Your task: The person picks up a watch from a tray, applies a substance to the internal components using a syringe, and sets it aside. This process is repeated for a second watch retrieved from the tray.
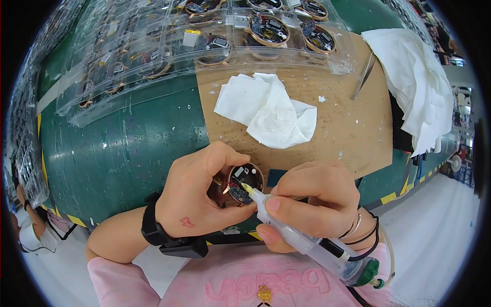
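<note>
Round watch case sits at left hand's 3 o'clock, rim pinched between thumb and finger. Right hand, at case's 3–4 o'clock, is gripping a syringe; yellow tip over case innards, can't tell if touching. Crumpled white cloth at case's 1 o'clock on cardboard. Clear trays at 11–12, green counter underneath.
</note>
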{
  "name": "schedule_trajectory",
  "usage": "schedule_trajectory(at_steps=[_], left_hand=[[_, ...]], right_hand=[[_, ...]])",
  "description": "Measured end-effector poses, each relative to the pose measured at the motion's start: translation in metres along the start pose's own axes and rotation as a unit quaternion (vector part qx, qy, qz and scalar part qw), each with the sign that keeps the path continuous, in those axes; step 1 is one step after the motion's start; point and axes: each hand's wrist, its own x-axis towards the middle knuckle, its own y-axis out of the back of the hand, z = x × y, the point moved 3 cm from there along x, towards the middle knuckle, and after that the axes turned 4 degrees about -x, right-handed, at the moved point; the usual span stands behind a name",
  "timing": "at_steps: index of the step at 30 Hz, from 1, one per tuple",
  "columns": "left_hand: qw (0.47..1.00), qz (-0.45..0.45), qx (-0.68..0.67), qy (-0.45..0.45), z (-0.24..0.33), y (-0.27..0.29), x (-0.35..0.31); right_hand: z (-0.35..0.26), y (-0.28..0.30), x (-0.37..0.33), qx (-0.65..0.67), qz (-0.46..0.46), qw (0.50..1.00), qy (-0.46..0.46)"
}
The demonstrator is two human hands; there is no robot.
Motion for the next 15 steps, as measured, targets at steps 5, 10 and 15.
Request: schedule_trajectory(at_steps=[5, 10, 15], left_hand=[[1.000, -0.004, 0.000, 0.001, 0.0001, 0.0006, 0.0008], [1.000, 0.001, -0.007, 0.003, -0.0018, -0.0002, -0.0004], [1.000, 0.004, -0.005, -0.005, -0.0013, -0.0004, 0.0002]], right_hand=[[-0.0018, 0.0007, 0.0005, 0.001, 0.003, 1.000, 0.002], [-0.0008, -0.0015, -0.0010, 0.002, 0.004, 1.000, 0.002], [-0.0003, -0.0048, -0.0007, -0.006, 0.070, 0.998, 0.006]])
